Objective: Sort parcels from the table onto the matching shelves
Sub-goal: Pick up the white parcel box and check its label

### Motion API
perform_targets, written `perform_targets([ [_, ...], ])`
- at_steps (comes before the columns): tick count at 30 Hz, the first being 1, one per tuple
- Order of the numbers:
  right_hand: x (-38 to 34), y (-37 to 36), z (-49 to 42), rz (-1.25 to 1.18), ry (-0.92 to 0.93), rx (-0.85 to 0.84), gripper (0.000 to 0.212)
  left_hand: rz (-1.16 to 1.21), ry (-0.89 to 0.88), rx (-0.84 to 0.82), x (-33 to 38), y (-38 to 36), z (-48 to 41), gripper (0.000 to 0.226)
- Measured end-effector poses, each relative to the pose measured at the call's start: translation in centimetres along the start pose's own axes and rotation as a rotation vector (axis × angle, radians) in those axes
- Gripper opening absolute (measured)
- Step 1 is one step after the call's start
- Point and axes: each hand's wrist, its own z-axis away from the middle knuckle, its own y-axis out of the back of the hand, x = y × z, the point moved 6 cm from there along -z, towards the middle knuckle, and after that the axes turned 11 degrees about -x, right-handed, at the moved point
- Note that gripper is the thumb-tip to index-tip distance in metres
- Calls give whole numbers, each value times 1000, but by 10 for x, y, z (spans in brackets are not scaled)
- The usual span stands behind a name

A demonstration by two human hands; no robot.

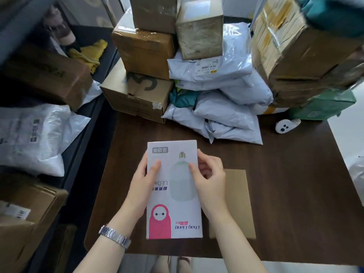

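Both hands, left hand and right hand, had fingers clamped on the sides of a white cardboard lightbulb box above the dark wooden desk.

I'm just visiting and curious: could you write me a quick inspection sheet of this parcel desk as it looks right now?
Surface: dark wooden table, near half mostly bare.
Job's things: white LED bulb box, held in both hands; cardboard boxes and grey mailer bags piled at the far edge.
Clutter: flat cardboard sheet; small white gadget.
Grippers: left hand and right hand grip the box's sides.
Cables: nothing seen.
Surroundings: shelves on the left hold parcels.
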Motion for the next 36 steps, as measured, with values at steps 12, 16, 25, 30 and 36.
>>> perform_targets([
  [12, -135, -11, 17, 80, 234, -205, 40, 170, -164, -95, 95, 4, 33, 39],
  [16, -124, 20, 6, -180, 171, -155, 14, 231, -126, -121, 85, 4, 34, 42],
  [25, -79, 29, 5, -245, -161, -459, 32, 587, 2, -164, 76, -12, 28, 43],
  [30, -76, 21, 4, -462, -319, -350, 34, 141, -121, 130, 92, -10, 28, 39],
  [36, -67, 20, 0, -514, -391, -359, 58, 66, -195, 147, 105, 12, 21, 27],
])
